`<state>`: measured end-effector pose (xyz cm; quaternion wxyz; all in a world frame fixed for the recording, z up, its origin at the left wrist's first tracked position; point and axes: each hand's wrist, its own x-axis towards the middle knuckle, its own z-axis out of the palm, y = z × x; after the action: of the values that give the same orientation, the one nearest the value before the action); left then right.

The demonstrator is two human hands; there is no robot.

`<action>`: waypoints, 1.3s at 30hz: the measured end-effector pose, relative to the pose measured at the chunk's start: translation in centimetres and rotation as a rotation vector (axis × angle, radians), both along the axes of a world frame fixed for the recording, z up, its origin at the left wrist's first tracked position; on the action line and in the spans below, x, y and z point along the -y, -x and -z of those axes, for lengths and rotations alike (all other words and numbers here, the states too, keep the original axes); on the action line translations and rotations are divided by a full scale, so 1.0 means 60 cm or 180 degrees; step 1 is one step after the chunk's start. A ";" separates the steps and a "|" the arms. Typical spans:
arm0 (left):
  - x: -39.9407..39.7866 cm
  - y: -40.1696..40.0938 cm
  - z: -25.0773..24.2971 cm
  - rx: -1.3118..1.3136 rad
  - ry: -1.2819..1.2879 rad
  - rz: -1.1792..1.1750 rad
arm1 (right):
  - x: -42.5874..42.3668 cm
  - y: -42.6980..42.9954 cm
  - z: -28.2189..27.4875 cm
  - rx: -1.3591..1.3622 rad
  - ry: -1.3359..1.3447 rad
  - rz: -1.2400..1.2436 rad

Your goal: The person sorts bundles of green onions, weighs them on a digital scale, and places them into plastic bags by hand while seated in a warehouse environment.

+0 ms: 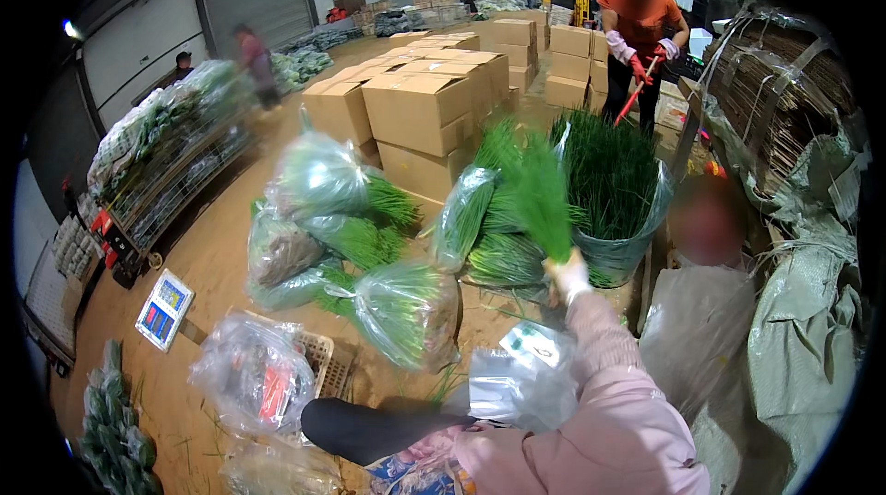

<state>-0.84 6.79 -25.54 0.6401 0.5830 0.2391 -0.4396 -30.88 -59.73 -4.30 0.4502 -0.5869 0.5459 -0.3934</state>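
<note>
My right hand [569, 275], in a pale glove and pink sleeve, grips a bunch of long green chives [543, 197] by its lower end. The leaves point away from me and are blurred. Beside it, more chives [505, 260] lie on the floor, and a plastic-lined tub [618, 246] holds upright dark green ones. Bagged greens [408, 311] lie left of the bunch, with a heap of similar bags [318, 183] behind. Clear plastic bags [505, 381] rest near my lap. My left hand is out of view.
A scale display [164, 310] stands left of a plastic basket [339, 370]. Cardboard cartons [415, 104] are stacked ahead. A co-worker in orange [640, 17] holds a red-ended pole; another person [706, 246] is close at right. A loaded cart [173, 183] stands left.
</note>
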 end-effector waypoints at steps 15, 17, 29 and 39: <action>-0.054 0.040 0.019 0.0925 -0.0239 -0.0025 | -0.327 -0.056 0.279 -0.3249 -0.0537 -0.3730; 0.091 0.083 -0.044 0.0382 -0.0006 -0.0099 | -0.295 0.006 0.331 -0.3795 -0.0810 -0.4365; 0.041 0.131 -0.186 0.1187 -0.0801 0.0231 | -0.197 -0.258 -0.048 -0.4572 0.1716 -0.3676; 0.029 0.076 -0.028 0.1733 -0.1990 0.1161 | -0.263 -0.360 -0.105 -0.0409 -0.0513 -0.3018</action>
<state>-5.41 5.04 -23.87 0.3849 0.8753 0.0768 -0.2824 -9.30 -43.93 2.02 0.5893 -0.7574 0.2737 -0.0643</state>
